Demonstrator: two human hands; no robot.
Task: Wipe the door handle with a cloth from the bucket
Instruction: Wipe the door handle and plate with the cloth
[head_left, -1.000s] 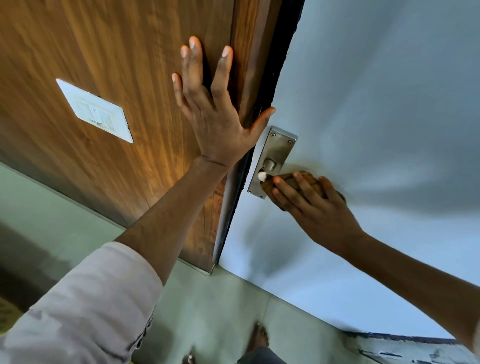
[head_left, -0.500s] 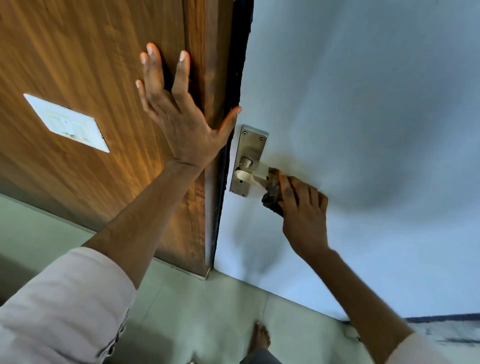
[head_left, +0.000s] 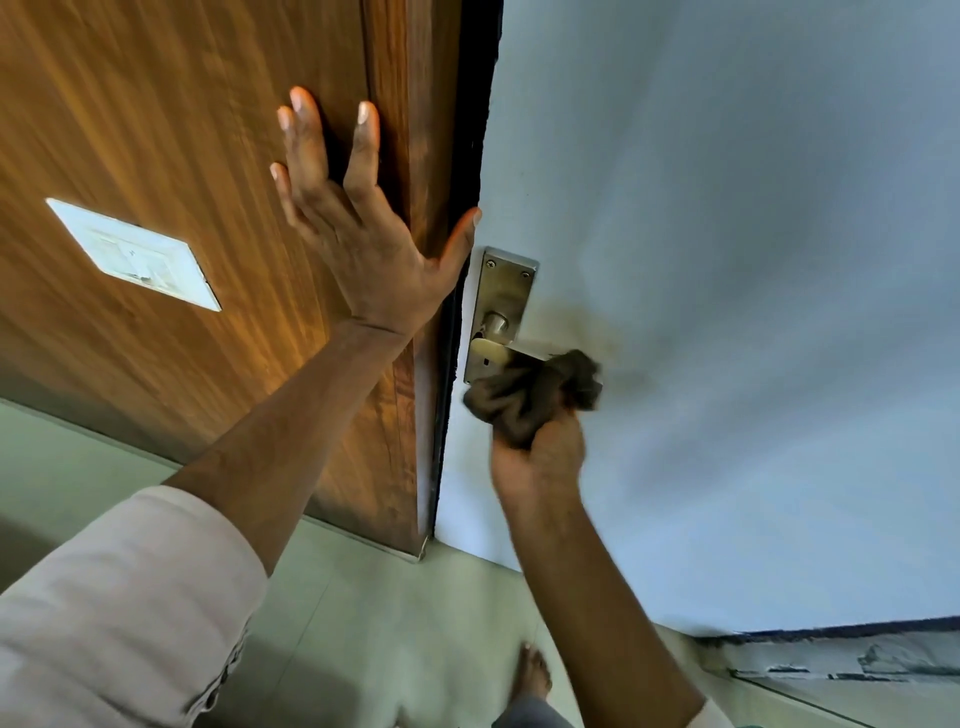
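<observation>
A metal lever door handle (head_left: 497, 351) on a steel backplate (head_left: 503, 299) sits at the left edge of a pale blue door (head_left: 727, 260). My right hand (head_left: 540, 460) grips a bunched dark brown cloth (head_left: 535, 392) from below and presses it against the underside and outer part of the lever. The lever's outer end is hidden by the cloth. My left hand (head_left: 358, 228) lies flat with fingers spread on the brown wooden panel (head_left: 182, 130) left of the door, thumb touching the door's edge. No bucket is in view.
A white switch plate (head_left: 135, 254) is set in the wooden panel. A brownish smudge (head_left: 592, 332) marks the door right of the handle. Pale green floor tiles (head_left: 363, 623) lie below, with my bare foot (head_left: 531, 673) near the door.
My right hand has dropped from over the lever to beneath it, and the cloth now bulges above the fist. The inner end of the lever shows again. My left hand stays on the panel.
</observation>
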